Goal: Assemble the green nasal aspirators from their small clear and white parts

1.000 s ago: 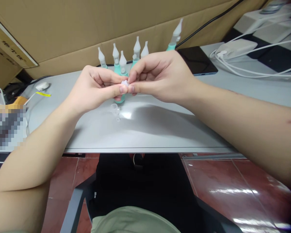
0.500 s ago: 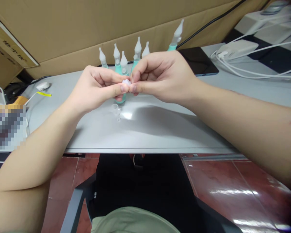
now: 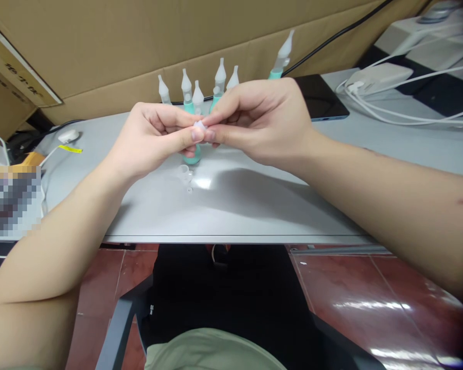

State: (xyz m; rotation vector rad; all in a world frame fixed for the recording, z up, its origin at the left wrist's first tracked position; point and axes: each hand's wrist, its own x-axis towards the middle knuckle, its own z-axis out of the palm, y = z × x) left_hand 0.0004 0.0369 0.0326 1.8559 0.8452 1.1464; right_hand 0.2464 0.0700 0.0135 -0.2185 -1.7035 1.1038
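Between the fingertips of both hands sits a small translucent white piece (image 3: 199, 125), mostly covered, so its kind is unclear. My left hand (image 3: 158, 132) pinches it with thumb and index finger. From the other side, my right hand (image 3: 264, 121) grips it the same way, the two thumbs nearly touching. Behind the hands stand several teal bulbs with clear necks and white pointed tips, like nasal aspirators (image 3: 187, 90); the hands partly hide them. Below the fingers, a clear cup-like part (image 3: 184, 173) lies on the table, with a tiny clear ring (image 3: 190, 190) in front of it.
A dark tablet or phone (image 3: 326, 97) lies behind my right wrist. White cables (image 3: 370, 110) and a white adapter (image 3: 381, 77) are at the right. A white plug-like object (image 3: 68, 136) lies at the left. Cardboard (image 3: 139, 46) walls the back of the grey table (image 3: 158, 216).
My right fingers have shifted slightly on the small white piece, the index finger now nearer its top. Both hands otherwise stay in place, and the parts on the table have not moved.
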